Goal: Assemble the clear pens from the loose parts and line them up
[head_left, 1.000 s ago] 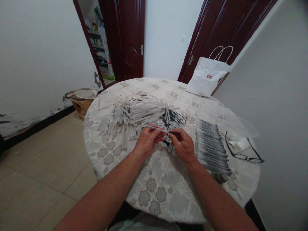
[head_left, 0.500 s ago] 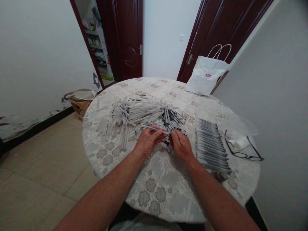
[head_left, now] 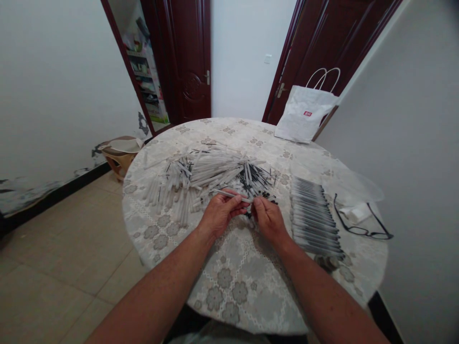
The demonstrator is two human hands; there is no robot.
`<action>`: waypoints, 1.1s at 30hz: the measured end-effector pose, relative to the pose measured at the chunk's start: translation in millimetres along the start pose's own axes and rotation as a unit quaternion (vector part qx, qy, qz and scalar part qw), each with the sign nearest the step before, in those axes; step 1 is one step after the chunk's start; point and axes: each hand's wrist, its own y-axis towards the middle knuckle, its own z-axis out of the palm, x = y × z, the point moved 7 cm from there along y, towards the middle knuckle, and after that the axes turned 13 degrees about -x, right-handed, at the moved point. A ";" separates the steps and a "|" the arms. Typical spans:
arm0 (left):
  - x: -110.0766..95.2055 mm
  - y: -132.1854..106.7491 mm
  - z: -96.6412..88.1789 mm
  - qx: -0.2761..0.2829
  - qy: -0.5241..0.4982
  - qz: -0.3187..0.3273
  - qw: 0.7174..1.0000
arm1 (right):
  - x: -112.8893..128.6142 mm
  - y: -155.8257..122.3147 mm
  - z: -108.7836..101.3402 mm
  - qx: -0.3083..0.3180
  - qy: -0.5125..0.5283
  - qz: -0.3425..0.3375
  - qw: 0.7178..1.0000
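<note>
My left hand (head_left: 218, 214) is closed round a thin white pen barrel (head_left: 229, 194) that sticks out up and to the left. My right hand (head_left: 267, 217) pinches the barrel's right end, fingertips meeting the left hand's. Both hands hover over the round table (head_left: 236, 267), just in front of a loose heap of white barrels (head_left: 193, 174) and black refills (head_left: 256, 177). What the right fingertips pinch besides the barrel is too small to make out.
A neat row of finished pens (head_left: 313, 217) lies right of my hands. Black glasses (head_left: 360, 223) and a clear plastic bag (head_left: 353, 186) sit at the right edge. A white paper bag (head_left: 304, 119) leans at the back. A brown stool (head_left: 120, 153) stands on the floor left.
My right hand has slid left and up until its fingertips meet the left hand at the barrel's end. The left hand has stayed put with the barrel.
</note>
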 end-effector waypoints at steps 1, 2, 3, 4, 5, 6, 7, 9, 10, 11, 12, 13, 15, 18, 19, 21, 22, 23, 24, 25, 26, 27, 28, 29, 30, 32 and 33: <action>-0.3 0.0 -0.2 -0.004 -0.002 0.001 1.000 | -0.7 0.0 -1.3 -0.007 0.008 0.006 1.000; -0.9 0.0 -0.3 -0.006 -0.004 0.003 1.000 | -0.3 0.0 -2.9 -0.016 0.014 0.006 1.000; -1.5 0.2 -0.5 -0.008 -0.006 0.006 1.000 | 1.3 0.1 -4.8 -0.027 0.019 0.001 0.999; -2.0 0.3 -0.6 -0.008 -0.007 0.008 1.000 | 3.5 0.3 -6.5 -0.037 0.020 -0.008 0.999; -2.3 0.4 -0.7 -0.007 -0.007 0.010 1.000 | 6.0 0.5 -7.6 -0.043 0.017 -0.019 0.999; -2.3 0.5 -0.8 -0.005 -0.006 0.011 1.000 | 7.9 0.6 -7.9 -0.045 0.009 -0.029 0.999; -2.1 0.5 -0.8 -0.003 -0.004 0.011 1.000 | 9.1 0.8 -7.3 -0.043 -0.001 -0.037 0.998; -1.1 0.4 -0.8 0.002 0.001 0.009 1.000 | 8.1 0.8 -4.2 -0.029 -0.018 -0.042 0.999; -0.4 0.3 -0.7 0.004 0.004 0.006 1.000 | 6.3 0.7 -2.5 -0.021 -0.020 -0.039 0.999; 0.3 0.2 -0.6 0.005 0.007 0.004 1.000 | 4.1 0.5 -1.2 -0.015 -0.016 -0.033 0.999; 1.0 0.1 -0.6 0.005 0.009 0.001 1.000 | 1.9 0.3 -0.7 -0.012 -0.009 -0.026 1.000; 1.2 0.1 -0.7 0.004 0.009 0.001 1.000 | 0.2 0.1 -0.9 -0.014 0.001 -0.019 1.000; 0.7 0.6 -1.6 -0.004 0.004 0.005 1.000 | -0.6 -0.3 -3.1 -0.023 0.018 -0.014 0.999; -0.7 1.6 -2.5 -0.008 -0.006 0.016 1.000 | 4.6 -0.7 -6.7 -0.038 0.013 -0.035 0.999; -0.6 1.8 -2.5 -0.006 -0.006 0.017 1.000 | 6.1 -0.8 -6.6 -0.037 0.003 -0.043 0.998; 0.4 1.9 -2.5 -0.003 -0.002 0.014 1.000 | 6.9 -1.1 -4.4 -0.024 -0.014 -0.048 0.998; 1.1 1.8 -2.5 -0.004 0.001 0.012 1.000 | 6.0 -1.4 -2.6 -0.015 -0.017 -0.046 0.999; 1.7 1.6 -2.7 -0.005 0.003 0.009 1.000 | 4.5 -1.6 -1.0 -0.007 -0.016 -0.042 0.999; 2.0 1.4 -2.8 -0.008 0.006 0.008 1.000 | 2.8 -1.7 0.0 -0.003 -0.013 -0.038 0.999; 2.2 1.1 -2.7 -0.009 0.008 0.007 1.000 | 1.2 -1.8 0.2 -0.003 -0.007 -0.033 0.999; 2.1 0.9 -2.6 -0.010 0.009 0.007 1.000 | -0.2 -1.9 -0.3 -0.006 0.000 -0.028 1.000; 1.8 0.6 -2.5 -0.010 0.010 0.008 1.000 | -1.0 -2.0 -1.2 -0.011 0.006 -0.024 1.000; 1.3 0.3 -2.3 -0.010 0.010 0.010 1.000 | -1.0 -2.2 -2.5 -0.017 0.010 -0.023 1.000; 0.9 0.1 -2.1 -0.009 0.009 0.011 1.000 | -0.4 -2.3 -3.7 -0.022 0.010 -0.024 0.999; 0.6 -0.1 -1.9 -0.007 0.008 0.011 1.000 | 0.8 -2.5 -4.6 -0.024 0.007 -0.028 0.999; 0.3 -0.7 -1.3 0.000 0.008 0.010 1.000 | 2.9 -3.0 -4.7 -0.019 -0.004 -0.037 0.999; 0.4 -0.9 -0.8 0.004 0.009 0.009 1.000 | 3.5 -3.2 -3.9 -0.013 -0.010 -0.040 0.999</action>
